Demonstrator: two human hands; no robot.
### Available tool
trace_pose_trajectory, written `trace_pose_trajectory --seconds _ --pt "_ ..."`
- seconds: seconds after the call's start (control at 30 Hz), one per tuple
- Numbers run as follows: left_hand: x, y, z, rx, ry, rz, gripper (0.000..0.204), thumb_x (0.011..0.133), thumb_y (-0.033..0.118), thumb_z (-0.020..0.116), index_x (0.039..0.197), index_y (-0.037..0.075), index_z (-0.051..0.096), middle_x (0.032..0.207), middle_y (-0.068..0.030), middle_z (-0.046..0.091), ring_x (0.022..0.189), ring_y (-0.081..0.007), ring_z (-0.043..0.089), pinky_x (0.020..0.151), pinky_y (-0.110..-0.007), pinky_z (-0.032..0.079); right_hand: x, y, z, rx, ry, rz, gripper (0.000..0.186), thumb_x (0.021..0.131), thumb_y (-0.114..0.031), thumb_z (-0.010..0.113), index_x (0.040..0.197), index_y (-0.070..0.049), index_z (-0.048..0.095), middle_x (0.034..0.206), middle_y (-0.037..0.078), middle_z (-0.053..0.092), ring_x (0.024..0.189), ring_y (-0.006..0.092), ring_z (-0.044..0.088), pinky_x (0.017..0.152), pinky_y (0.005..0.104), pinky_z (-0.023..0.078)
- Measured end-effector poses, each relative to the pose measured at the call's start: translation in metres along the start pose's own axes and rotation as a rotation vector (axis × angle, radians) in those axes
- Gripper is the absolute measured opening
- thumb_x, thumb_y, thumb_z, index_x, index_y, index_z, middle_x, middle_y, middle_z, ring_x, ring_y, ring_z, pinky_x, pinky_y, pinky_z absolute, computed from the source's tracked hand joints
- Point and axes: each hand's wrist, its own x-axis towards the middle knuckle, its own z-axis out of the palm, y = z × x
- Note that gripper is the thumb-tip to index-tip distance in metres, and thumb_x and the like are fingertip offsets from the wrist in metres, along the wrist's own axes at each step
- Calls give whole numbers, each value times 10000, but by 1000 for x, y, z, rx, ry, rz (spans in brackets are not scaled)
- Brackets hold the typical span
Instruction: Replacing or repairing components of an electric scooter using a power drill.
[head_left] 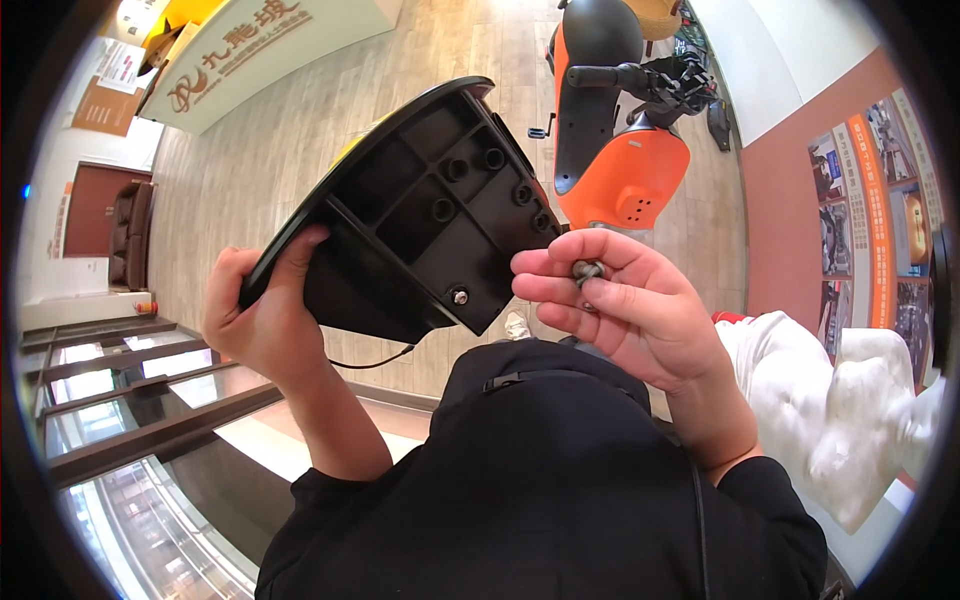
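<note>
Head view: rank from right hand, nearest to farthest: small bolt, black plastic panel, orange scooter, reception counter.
1. Small bolt, pinched in the right hand fingertips.
2. Black plastic panel, just left of it, held by the left hand.
3. Orange scooter, on the floor beyond.
4. Reception counter, far upper left.

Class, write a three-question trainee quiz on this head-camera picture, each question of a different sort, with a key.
1. True or false: the left hand grips the black panel by its edge.
2. The right hand pinches: A) cable B) bolt C) key
3. Fill in: behind the panel stands an orange ____.

Key: 1 true; 2 B; 3 scooter.
</note>
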Motion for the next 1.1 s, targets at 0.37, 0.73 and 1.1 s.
trace_pose_trajectory --seconds 0.37,0.73,1.1 --pt "0 -3 4 34 -23 61 379 604 6 930 609 42 553 582 52 432 576 -55 348 544 -204 267 4 4 -14 40 4 55 373 1095 -235 368 1342 10 502 1294 203 605 1067 217 638 921 344 507" --pt "0 -5 6 13 -44 94 355 611 26 933 615 40 578 582 49 450 578 -60 354 544 -210 270 9 0 -16 170 59 185 481 1103 -322 318 1376 43 473 1274 187 618 953 149 611 867 315 504" --pt "1 -13 9 4 -80 164 378 599 -7 918 604 37 543 581 27 384 569 -90 325 532 -250 233 12 2 -28 204 41 222 509 1094 -402 342 1354 -4 524 1206 137 647 872 86 538 817 267 471"
